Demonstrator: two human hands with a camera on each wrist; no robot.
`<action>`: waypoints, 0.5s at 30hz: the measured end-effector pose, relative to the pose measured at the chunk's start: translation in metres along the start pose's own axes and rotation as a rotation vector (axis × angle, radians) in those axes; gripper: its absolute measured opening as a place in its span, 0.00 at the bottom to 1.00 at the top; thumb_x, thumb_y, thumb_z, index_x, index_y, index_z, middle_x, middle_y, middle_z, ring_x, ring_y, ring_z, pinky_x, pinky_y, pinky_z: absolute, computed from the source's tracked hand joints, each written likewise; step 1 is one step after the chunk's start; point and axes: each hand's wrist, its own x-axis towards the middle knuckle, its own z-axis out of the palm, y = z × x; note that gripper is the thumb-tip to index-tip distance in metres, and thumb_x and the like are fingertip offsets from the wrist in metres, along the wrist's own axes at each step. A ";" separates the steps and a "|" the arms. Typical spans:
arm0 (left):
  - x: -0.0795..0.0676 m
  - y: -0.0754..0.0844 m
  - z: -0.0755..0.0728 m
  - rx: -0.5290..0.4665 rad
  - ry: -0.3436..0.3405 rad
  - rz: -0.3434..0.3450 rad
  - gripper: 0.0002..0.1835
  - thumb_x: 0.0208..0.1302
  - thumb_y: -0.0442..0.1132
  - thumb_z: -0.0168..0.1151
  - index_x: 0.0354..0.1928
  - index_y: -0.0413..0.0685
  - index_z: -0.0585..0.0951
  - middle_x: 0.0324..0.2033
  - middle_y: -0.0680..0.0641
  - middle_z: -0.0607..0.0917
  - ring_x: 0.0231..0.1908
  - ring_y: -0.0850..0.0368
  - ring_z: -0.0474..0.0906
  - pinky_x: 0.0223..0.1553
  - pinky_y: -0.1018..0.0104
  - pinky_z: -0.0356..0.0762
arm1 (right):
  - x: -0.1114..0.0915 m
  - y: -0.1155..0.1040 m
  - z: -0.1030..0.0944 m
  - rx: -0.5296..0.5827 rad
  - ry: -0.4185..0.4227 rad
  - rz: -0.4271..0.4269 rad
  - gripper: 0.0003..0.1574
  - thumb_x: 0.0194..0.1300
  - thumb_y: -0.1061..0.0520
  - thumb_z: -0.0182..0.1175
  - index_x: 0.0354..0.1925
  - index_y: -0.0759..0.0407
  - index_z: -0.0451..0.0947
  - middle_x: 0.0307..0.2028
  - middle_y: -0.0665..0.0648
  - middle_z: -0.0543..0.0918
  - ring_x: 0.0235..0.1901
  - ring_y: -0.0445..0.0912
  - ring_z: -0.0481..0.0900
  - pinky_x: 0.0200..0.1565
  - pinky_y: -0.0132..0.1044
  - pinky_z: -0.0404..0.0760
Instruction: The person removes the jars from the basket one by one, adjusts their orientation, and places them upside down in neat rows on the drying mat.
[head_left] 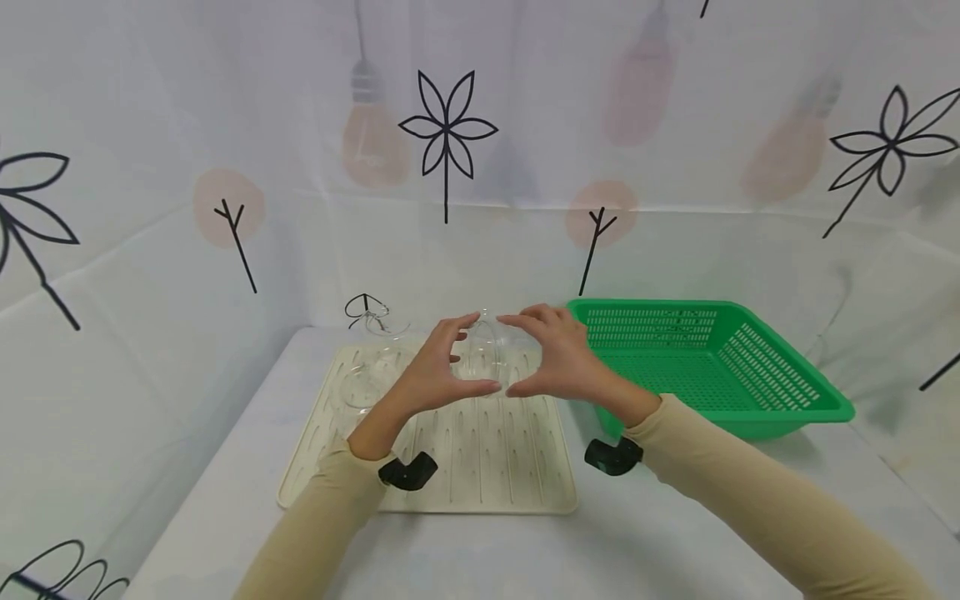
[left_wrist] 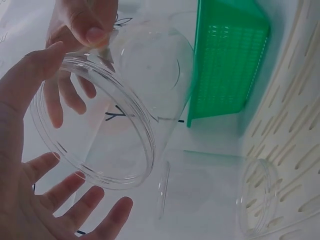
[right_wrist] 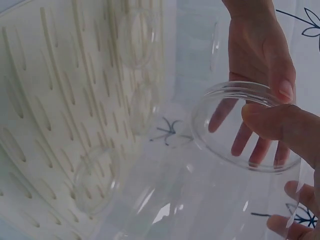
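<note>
Between my two hands, a clear see-through jar point(head_left: 483, 354) is held up over the cream ridged mat point(head_left: 487, 467). My left hand point(head_left: 435, 371) grips its left side; in the left wrist view the thumb lies at the thick round rim point(left_wrist: 107, 182) and the fingers are spread along the side. From the right, my right hand point(head_left: 558, 354) grips the same jar, its thumb point(right_wrist: 267, 120) on the rim in the right wrist view. Other clear jars point(head_left: 363, 387) stand on the mat's left part, partly hidden by my left arm; their outlines are faint.
A green perforated basket point(head_left: 825, 408) stands to the right of the mat on the white-covered table point(head_left: 675, 542). Behind hangs a white curtain point(head_left: 525, 250) with leaf and bulb prints. Another clear jar point(left_wrist: 200, 195) shows near the mat in the left wrist view.
</note>
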 end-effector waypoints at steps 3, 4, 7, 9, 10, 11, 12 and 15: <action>0.000 0.001 0.001 0.003 0.016 -0.002 0.49 0.48 0.49 0.73 0.69 0.52 0.58 0.62 0.44 0.62 0.59 0.50 0.62 0.52 0.52 0.72 | 0.000 -0.001 0.001 -0.004 0.004 -0.014 0.55 0.35 0.49 0.79 0.62 0.54 0.68 0.56 0.62 0.67 0.55 0.59 0.58 0.48 0.59 0.59; 0.000 0.001 0.001 0.003 0.023 -0.002 0.48 0.47 0.48 0.74 0.69 0.51 0.58 0.62 0.44 0.62 0.59 0.50 0.62 0.51 0.53 0.73 | 0.000 -0.001 0.002 -0.006 0.004 -0.016 0.55 0.35 0.49 0.79 0.62 0.54 0.68 0.56 0.62 0.67 0.55 0.59 0.59 0.48 0.59 0.59; 0.000 0.003 0.001 0.005 0.041 0.001 0.47 0.46 0.48 0.75 0.68 0.52 0.60 0.61 0.46 0.63 0.57 0.50 0.63 0.50 0.55 0.74 | 0.000 0.000 0.002 0.000 0.001 -0.022 0.56 0.35 0.48 0.79 0.63 0.54 0.67 0.56 0.62 0.66 0.55 0.58 0.58 0.49 0.59 0.58; -0.001 0.004 0.000 0.003 0.051 0.006 0.46 0.46 0.47 0.75 0.67 0.50 0.61 0.61 0.45 0.64 0.57 0.50 0.64 0.49 0.57 0.75 | 0.000 0.001 0.001 0.019 -0.006 -0.017 0.57 0.36 0.48 0.79 0.64 0.53 0.65 0.57 0.63 0.64 0.56 0.59 0.57 0.51 0.60 0.57; 0.000 0.004 0.000 0.001 0.054 0.007 0.46 0.46 0.47 0.75 0.67 0.50 0.61 0.61 0.44 0.64 0.56 0.50 0.64 0.48 0.57 0.75 | -0.001 0.001 0.000 0.036 -0.008 -0.010 0.58 0.36 0.48 0.79 0.65 0.53 0.64 0.57 0.63 0.63 0.57 0.59 0.57 0.51 0.60 0.56; 0.000 0.005 0.000 -0.001 0.057 0.008 0.46 0.45 0.47 0.75 0.66 0.49 0.62 0.61 0.44 0.64 0.56 0.50 0.65 0.48 0.57 0.75 | -0.001 0.001 -0.001 0.055 -0.009 -0.001 0.59 0.36 0.48 0.79 0.65 0.52 0.63 0.58 0.64 0.62 0.58 0.59 0.56 0.52 0.61 0.56; 0.000 0.004 0.000 -0.004 0.059 0.005 0.46 0.45 0.47 0.75 0.66 0.49 0.62 0.60 0.44 0.64 0.56 0.51 0.65 0.48 0.58 0.75 | -0.001 0.001 -0.002 0.077 -0.007 0.008 0.60 0.36 0.48 0.79 0.66 0.52 0.61 0.59 0.64 0.61 0.59 0.60 0.55 0.53 0.62 0.56; -0.001 0.004 0.000 -0.026 0.072 0.000 0.46 0.45 0.46 0.75 0.66 0.48 0.61 0.60 0.43 0.64 0.56 0.49 0.65 0.49 0.58 0.75 | -0.003 0.003 -0.005 0.157 0.025 0.036 0.62 0.37 0.49 0.79 0.67 0.52 0.59 0.60 0.64 0.59 0.59 0.60 0.54 0.53 0.62 0.59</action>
